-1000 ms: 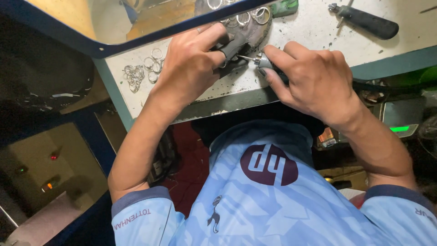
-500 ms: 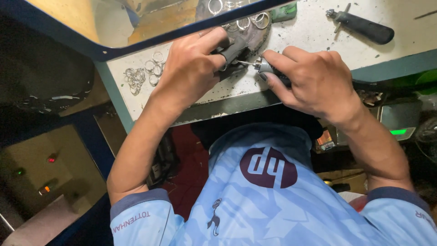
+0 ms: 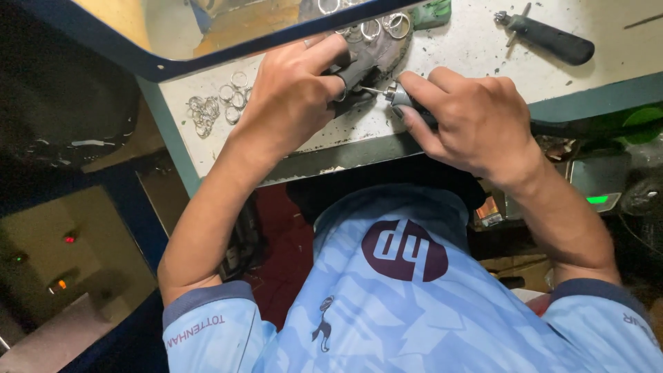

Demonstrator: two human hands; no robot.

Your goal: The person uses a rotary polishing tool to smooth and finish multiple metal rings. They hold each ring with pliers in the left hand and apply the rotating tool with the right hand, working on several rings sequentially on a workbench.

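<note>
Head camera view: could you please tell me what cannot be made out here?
- Small metal piece held by the left hand: hidden under its fingers.
- Slim metal rotary handpiece: body covered by the right hand.
- Silver metal rings at the top: partly cut off by the blue-framed panel.

the workbench top [image 3: 476,52] is off-white with dark specks and a teal-grey front edge; the rings [image 3: 219,103] on it are silvery; the hand tool [image 3: 552,38] has a black handle; the frame [image 3: 207,59] above the bench is dark blue; the shirt [image 3: 414,311] is pale blue in a jagged lighter pattern, with a maroon emblem and darker blue-grey sleeve cuffs; a small light [image 3: 597,199] glows green.
</note>
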